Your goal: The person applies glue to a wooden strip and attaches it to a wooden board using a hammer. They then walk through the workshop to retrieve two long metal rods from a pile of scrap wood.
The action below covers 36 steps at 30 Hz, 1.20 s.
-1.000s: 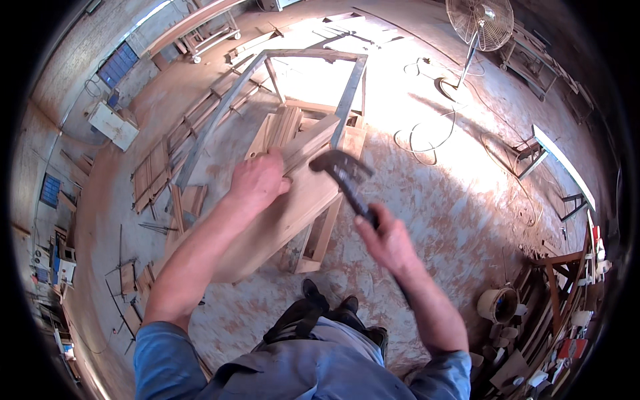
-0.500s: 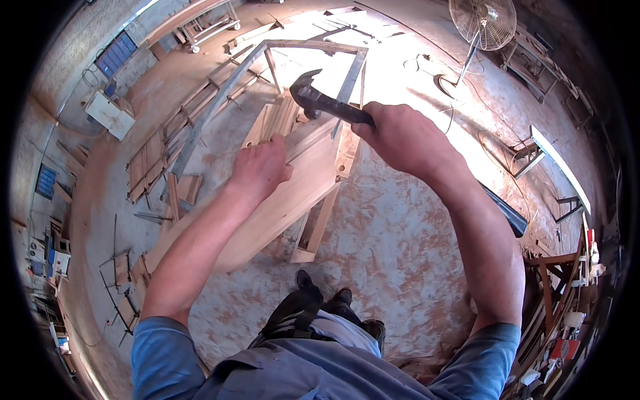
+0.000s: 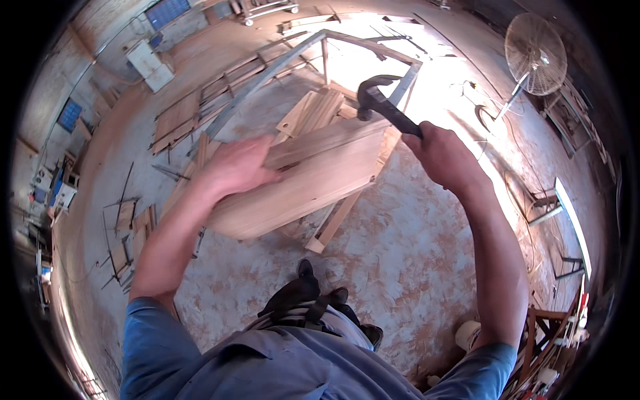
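Observation:
My right hand [image 3: 443,157] is closed round the handle of a claw hammer [image 3: 393,113], whose dark head is raised over the far end of a wide pale wooden board [image 3: 313,183]. The board slants from lower left to upper right on top of other timber pieces. Over its left part is my left hand [image 3: 240,167], smeared by motion, with thumb and fingers apart and nothing visible in it. I cannot tell whether it touches the board. Beneath the board, a narrow wooden piece [image 3: 337,223] sticks out toward me.
Behind the board stands a grey frame [image 3: 267,83]. Slatted wooden panels [image 3: 193,110] lie to the left. A pedestal fan [image 3: 535,55] stands at the far right, with cables on the floor nearby. A white bucket [image 3: 468,335] is beside my right elbow.
My left hand has moved left along the board, and its thumb has spread from the fingers. The hammer stays raised in my right hand. The whole view has shifted, moving the surroundings rightward.

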{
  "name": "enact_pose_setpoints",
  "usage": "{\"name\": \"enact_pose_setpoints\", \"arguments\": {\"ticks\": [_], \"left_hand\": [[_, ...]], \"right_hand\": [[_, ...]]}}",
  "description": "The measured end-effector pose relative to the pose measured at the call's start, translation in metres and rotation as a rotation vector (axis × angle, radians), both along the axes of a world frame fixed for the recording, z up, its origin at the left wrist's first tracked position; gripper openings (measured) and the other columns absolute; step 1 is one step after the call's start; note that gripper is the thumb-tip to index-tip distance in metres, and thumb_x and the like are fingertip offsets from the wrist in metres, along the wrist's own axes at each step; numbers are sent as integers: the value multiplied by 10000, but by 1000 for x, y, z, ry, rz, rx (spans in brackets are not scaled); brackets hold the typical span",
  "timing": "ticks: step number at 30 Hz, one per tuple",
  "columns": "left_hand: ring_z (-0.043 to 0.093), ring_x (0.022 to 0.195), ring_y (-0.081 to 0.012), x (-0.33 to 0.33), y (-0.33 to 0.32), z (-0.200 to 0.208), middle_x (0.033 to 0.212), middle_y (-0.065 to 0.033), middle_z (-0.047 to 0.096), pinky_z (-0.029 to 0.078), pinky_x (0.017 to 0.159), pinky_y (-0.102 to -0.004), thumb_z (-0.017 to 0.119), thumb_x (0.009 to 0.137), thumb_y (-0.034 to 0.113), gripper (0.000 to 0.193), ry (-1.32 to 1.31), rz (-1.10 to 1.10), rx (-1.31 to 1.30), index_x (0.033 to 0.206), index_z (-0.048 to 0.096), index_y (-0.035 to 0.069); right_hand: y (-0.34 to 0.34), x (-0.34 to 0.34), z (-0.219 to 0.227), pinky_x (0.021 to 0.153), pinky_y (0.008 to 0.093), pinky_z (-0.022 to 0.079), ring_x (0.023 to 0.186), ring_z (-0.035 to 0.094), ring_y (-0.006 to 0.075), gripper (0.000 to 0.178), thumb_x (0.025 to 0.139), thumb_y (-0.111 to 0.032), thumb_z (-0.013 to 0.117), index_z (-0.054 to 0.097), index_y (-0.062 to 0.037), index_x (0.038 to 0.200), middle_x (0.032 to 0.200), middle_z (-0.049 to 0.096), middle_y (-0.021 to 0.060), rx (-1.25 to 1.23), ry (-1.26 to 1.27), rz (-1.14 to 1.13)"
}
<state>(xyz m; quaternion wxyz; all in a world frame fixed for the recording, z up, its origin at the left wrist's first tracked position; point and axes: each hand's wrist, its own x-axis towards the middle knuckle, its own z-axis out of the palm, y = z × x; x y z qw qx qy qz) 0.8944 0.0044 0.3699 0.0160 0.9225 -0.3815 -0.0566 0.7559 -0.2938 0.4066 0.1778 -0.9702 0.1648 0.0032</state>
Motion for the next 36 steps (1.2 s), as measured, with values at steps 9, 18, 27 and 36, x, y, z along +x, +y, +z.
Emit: {"name": "enact_pose_setpoints", "arguments": {"ticks": [9,18,27,36], "left_hand": [[639,895,-380,-22,55,8,894,-199,656,514,745,-461,770,731,293,498,-1,144,160,1017,483,3],[644,820,-405,-17,60,-6,805,-222,652,512,724,-478,742,733,239,459,-22,147,133,998,462,-10],[653,792,-381,-12,65,-12,793,-209,655,517,688,-454,740,718,221,433,-19,112,114,969,489,-26],[645,759,-405,-16,70,-16,746,-224,642,515,690,-466,746,718,262,459,-46,99,104,948,466,-21]], "right_hand": [[26,0,2,699,480,483,754,634,413,391,958,-359,518,591,24,929,743,628,251,9,-34,91],[62,6,-3,661,472,498,681,641,378,403,952,-379,529,574,12,863,653,604,225,-6,12,279],[73,8,27,624,455,502,640,630,378,408,953,-368,530,565,22,839,655,610,212,219,-151,229],[84,13,34,633,465,494,656,637,374,386,947,-354,539,581,24,886,667,610,225,80,-79,292]]}}
